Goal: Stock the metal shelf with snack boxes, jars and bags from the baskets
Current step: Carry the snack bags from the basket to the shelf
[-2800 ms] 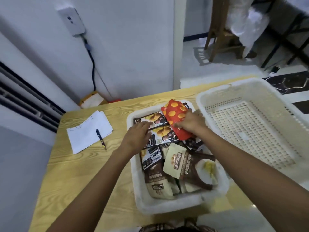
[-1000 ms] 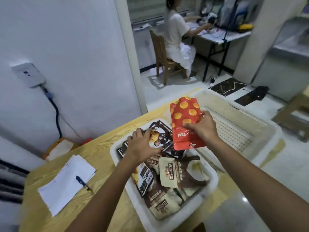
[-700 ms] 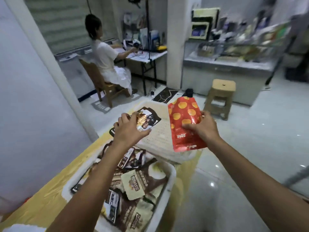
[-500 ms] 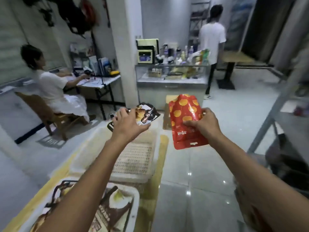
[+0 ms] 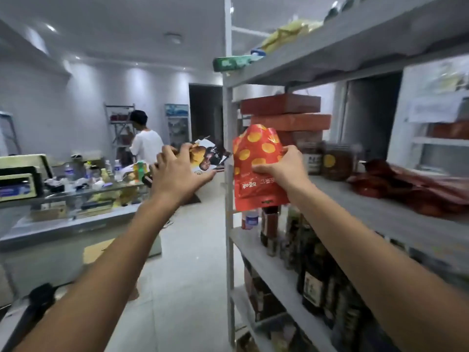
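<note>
My right hand grips a red snack bag with yellow dots, held upright in front of the grey metal shelf. My left hand holds a dark snack packet with a printed photo, just left of the shelf's front post. The middle shelf board carries stacked red boxes, two dark jars and red bags. The baskets are out of view.
Bottles crowd the lower shelf board. A green box and yellow bags lie on the top board. A glass counter with clutter stands at left. A person in a white shirt stands behind it. The floor between is white tile.
I have turned away from the table and baskets to face the metal shelf. Both hands have carried their packets along, now raised at the middle board's height.
</note>
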